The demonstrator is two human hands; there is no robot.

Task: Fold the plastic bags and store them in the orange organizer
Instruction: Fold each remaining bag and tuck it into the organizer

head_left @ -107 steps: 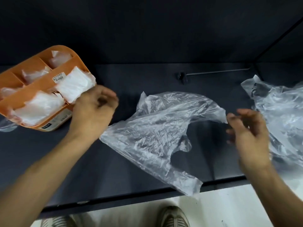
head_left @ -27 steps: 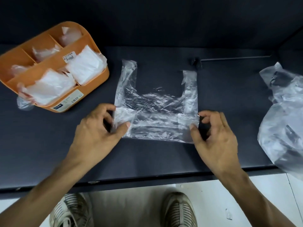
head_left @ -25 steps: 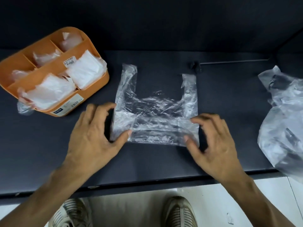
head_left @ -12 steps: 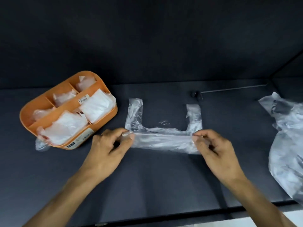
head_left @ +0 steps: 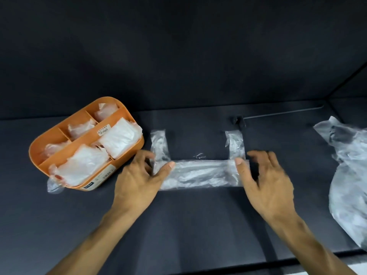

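While our two hands work at the middle of the dark desk (head_left: 198, 225), the clear plastic bag (head_left: 200, 173) lies flat there, folded into a narrow horizontal band with its two handle strips sticking up away from us, one at the left (head_left: 158, 145) and one at the right (head_left: 235, 144). Our left hand (head_left: 137, 179) sits on the band's left end, thumb lying on top of the plastic and fingers curled over the edge by the left strip, so it looks like a pinch on that end. Our right hand (head_left: 266, 181) is at the right end, thumb tip pressing down on the plastic, fingers spread and bent just past the edge; whether those fingers grip the bag we cannot tell. Left of the bag, just beside our left hand, the orange organizer (head_left: 59, 135) sits angled on the desk, its compartments holding folded white bags (head_left: 119, 137). Well apart at the right edge lies a loose heap of unfolded clear bags (head_left: 349, 175). A thin dark rod (head_left: 278, 115) runs along the back of the desk.
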